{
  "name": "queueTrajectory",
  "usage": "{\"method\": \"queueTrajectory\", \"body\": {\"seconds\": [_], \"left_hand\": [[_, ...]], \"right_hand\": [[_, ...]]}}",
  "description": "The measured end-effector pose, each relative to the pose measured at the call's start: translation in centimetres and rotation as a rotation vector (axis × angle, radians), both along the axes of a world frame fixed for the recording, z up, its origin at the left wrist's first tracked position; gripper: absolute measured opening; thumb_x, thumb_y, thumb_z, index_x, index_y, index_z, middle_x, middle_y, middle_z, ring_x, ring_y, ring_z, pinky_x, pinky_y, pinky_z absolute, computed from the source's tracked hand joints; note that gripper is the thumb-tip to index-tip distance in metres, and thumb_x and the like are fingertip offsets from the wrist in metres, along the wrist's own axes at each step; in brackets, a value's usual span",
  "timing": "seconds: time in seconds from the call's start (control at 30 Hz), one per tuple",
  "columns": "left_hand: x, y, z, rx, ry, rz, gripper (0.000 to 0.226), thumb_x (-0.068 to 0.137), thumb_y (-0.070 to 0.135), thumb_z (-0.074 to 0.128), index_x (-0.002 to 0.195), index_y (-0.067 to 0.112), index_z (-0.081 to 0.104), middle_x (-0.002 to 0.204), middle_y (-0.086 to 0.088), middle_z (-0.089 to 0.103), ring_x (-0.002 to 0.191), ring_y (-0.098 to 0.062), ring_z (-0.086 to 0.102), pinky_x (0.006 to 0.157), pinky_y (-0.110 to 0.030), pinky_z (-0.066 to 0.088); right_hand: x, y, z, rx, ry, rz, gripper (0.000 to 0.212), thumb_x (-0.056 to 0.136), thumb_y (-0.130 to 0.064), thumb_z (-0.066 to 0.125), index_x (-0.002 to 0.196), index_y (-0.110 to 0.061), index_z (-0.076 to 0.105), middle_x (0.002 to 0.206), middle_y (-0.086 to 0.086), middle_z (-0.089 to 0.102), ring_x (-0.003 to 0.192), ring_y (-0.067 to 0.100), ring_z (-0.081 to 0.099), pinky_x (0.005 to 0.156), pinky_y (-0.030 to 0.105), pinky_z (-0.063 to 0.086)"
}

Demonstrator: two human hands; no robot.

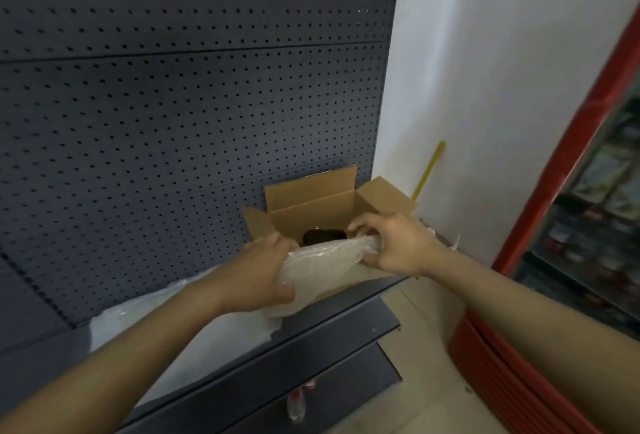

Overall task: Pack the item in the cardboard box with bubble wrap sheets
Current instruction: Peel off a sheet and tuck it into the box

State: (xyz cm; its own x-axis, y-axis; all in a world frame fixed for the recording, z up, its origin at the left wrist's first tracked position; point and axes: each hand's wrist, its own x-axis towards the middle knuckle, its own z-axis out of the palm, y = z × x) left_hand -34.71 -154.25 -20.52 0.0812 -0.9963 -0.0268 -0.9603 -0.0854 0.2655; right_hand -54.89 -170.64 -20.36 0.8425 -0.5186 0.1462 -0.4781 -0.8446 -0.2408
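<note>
Both hands, left hand (266, 271) and right hand (398, 243), gripped a bubble wrap sheet (325, 257) over the open cardboard box (311, 205); a dark item (323, 236) already lay inside, cushioning and closing apparently remained.

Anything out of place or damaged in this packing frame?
Nothing looks damaged. Both hands, left and right, grip the bubble wrap sheet over the open cardboard box. One oddity: a plastic bottle lies on the lower shelf, apart from the packing.
</note>
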Motion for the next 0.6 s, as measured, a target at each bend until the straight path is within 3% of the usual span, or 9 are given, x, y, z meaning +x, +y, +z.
{"method": "queueTrajectory", "body": {"seconds": [0.23, 0.37, 0.6], "left_hand": [[2.9, -7.1, -0.3, -0.067, 0.058, 0.06, 0.038, 0.078, 0.026, 0.067, 0.113, 0.025, 0.05, 0.112, 0.007, 0.046, 0.102, -0.011, 0.046, 0.088, -0.026, 0.044], [5.5, -12.0, -1.1, -0.186, -0.009, 0.117, 0.034, 0.077, 0.022, 0.064, 0.109, 0.025, 0.051, 0.109, 0.005, 0.048, 0.099, -0.013, 0.047, 0.087, -0.031, 0.047], [10.0, -19.2, -5.3, -0.249, -0.131, 0.165, 0.029, 0.084, 0.017, 0.059, 0.112, 0.021, 0.051, 0.11, 0.0, 0.047, 0.1, -0.018, 0.048, 0.088, -0.028, 0.042]], "right_hand": [[1.0, -6.8, -0.2, -0.148, 0.087, 0.068, 0.05, 0.079, -0.04, 0.061, 0.126, -0.026, 0.056, 0.118, -0.003, 0.058, 0.114, 0.018, 0.049, 0.103, 0.036, 0.034], [4.4, -11.5, -0.9, -0.184, 0.088, 0.059, 0.05, 0.086, -0.036, 0.058, 0.133, -0.019, 0.051, 0.12, 0.004, 0.054, 0.113, 0.024, 0.046, 0.093, 0.041, 0.045], [10.8, -18.5, -4.2, -0.136, 0.201, 0.031, 0.038, 0.088, -0.026, 0.054, 0.125, -0.02, 0.045, 0.118, 0.009, 0.055, 0.108, 0.028, 0.048, 0.09, 0.04, 0.045]]}}
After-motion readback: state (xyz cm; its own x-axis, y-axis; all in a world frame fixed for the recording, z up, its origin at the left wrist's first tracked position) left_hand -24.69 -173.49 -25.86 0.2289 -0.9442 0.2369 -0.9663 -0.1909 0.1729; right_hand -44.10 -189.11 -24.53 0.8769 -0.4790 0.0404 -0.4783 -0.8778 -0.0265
